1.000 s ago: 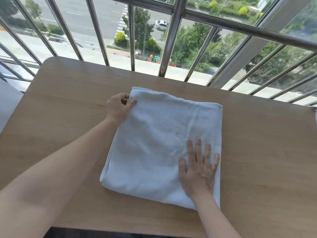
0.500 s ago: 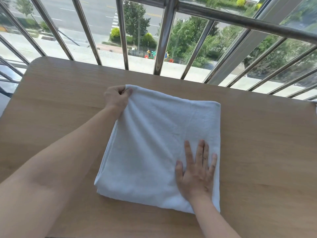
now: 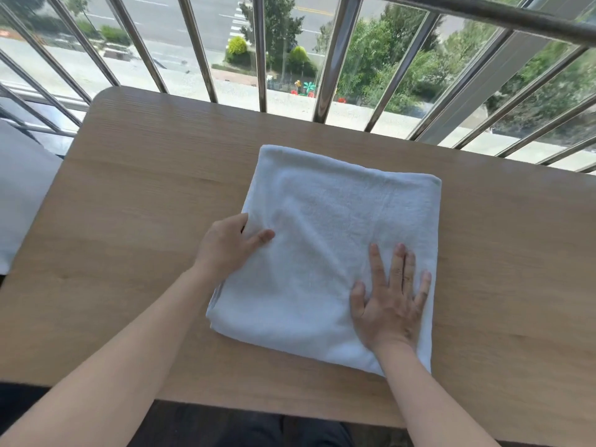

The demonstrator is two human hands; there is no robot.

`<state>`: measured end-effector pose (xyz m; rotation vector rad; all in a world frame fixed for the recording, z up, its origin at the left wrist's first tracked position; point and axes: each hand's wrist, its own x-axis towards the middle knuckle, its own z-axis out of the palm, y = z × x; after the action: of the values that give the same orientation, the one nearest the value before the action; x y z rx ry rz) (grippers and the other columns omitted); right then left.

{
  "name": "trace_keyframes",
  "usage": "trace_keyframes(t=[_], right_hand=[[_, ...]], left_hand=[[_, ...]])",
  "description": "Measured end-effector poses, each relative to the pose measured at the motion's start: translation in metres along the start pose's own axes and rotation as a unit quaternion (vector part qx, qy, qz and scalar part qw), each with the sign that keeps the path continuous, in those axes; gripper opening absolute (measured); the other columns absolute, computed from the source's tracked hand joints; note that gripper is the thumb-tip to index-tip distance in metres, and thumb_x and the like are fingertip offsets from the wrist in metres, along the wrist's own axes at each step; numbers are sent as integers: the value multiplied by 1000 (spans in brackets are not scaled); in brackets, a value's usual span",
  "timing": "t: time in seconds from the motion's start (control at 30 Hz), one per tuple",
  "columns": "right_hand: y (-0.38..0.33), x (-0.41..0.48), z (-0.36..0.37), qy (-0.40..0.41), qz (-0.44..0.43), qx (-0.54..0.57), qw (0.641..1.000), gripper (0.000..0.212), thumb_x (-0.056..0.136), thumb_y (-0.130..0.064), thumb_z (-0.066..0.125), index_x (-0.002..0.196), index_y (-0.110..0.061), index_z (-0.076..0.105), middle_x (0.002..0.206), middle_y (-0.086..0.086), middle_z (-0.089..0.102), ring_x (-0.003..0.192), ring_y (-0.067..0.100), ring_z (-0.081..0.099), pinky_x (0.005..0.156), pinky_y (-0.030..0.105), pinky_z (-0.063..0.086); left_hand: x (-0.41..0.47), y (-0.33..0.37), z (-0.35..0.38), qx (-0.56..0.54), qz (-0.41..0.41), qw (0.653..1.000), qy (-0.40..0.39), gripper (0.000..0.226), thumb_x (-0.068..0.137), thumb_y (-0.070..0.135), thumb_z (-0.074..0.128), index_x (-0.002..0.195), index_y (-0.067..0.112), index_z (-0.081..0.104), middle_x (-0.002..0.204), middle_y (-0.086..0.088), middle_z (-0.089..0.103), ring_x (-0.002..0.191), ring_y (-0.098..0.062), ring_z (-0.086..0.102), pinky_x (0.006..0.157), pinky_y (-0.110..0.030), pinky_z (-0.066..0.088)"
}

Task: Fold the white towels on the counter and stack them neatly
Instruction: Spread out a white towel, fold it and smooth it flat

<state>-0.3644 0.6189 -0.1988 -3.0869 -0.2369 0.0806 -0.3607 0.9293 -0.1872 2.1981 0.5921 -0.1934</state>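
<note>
Folded white towel (image 3: 338, 246) lying flat on the wooden counter (image 3: 145, 221), centre to centre right of the frame, near edge just short of the counter's lower edge. Left hand (image 3: 225, 246) at the towel's left edge, grasping it: thumb on top of the cloth, fingers hidden at or under the edge. Right hand (image 3: 390, 304) released and pressed flat on the towel's lower right part, fingers straight and spread.

Surroundings: metal railing (image 3: 335, 59) with slanted bars across the whole top of the frame, directly behind the counter's far edge; road and trees seen through it. Pale surface (image 3: 19, 195) at the left edge of the frame, beside the counter's rounded upper-left corner; kind not discernible. Dark clothing (image 3: 258, 427) below the counter's near edge.

Open room: bare wood left of the towel, a narrower bare strip to its right, and a band between its far edge and the railing.
</note>
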Motion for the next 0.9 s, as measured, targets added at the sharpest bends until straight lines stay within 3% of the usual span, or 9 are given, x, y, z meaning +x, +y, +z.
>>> trace_keyframes(t=[0.07,0.2,0.27,0.37,0.43,0.5,0.6,0.7,0.9], right_hand=[[-1,-1,0,-3,3,-6,1000,69,97,-54,22,161,-34,5,169,9,-2,156,25,-3,123,57,1],[-1,-2,2,-8,8,-21,1000,68,97,-54,19,161,-35,4,169,8,-5,156,25,-4,123,55,-3],[-2,-1,1,-23,13,-26,999,67,97,-55,16,160,-37,1,169,8,-8,156,25,-6,123,55,-5],[-2,-2,-1,-28,19,-22,999,67,98,-55,14,160,-38,-4,169,6,-11,155,24,-9,122,55,-6],[-2,-2,-3,-33,18,-22,999,67,98,-55,14,160,-36,0,169,7,-10,155,25,-8,122,56,-6],[-3,-1,-4,-36,17,-24,999,66,98,-54,14,161,-35,1,169,7,-8,155,26,-7,122,56,-5],[-5,-1,-6,-45,18,-27,998,66,98,-55,11,160,-36,-3,169,6,-10,155,26,-8,122,56,-6],[-3,-2,-8,-47,9,-19,999,67,98,-57,10,160,-37,-5,169,2,-10,155,25,-9,122,54,-9],[-1,-3,-9,-51,-2,-10,999,67,98,-61,5,159,-39,-9,168,-2,-13,155,22,-14,121,53,-12]], left_hand=[[-4,-5,-2,-82,-7,997,5,30,78,59,76,75,31,68,66,19,68,59,-1,61,51,-22,43],[-14,-13,-2,-178,-13,983,46,41,68,62,79,79,23,73,74,0,73,70,-22,71,60,-45,55],[-22,-14,-1,-169,-47,984,38,42,68,64,79,72,23,70,71,4,72,70,-24,70,63,-49,54],[-31,-10,-6,-154,-67,985,33,50,71,74,69,76,25,70,72,7,72,72,-17,70,68,-46,57],[-46,-12,-9,-121,-81,989,18,58,69,82,65,77,24,67,65,13,67,63,-9,65,63,-39,53],[-65,-19,-9,-66,-81,994,-1,55,72,77,69,71,23,60,55,18,55,51,-2,51,53,-30,42],[-79,-30,-12,-53,-54,997,-20,34,78,60,76,67,32,61,56,19,57,51,1,50,49,-17,34],[-79,-37,-14,-122,-36,992,6,29,80,52,79,71,29,63,66,9,64,54,0,51,49,-16,37],[-83,-39,-7,-114,-58,991,36,34,77,54,81,68,28,61,62,14,59,52,0,48,50,-15,35]])
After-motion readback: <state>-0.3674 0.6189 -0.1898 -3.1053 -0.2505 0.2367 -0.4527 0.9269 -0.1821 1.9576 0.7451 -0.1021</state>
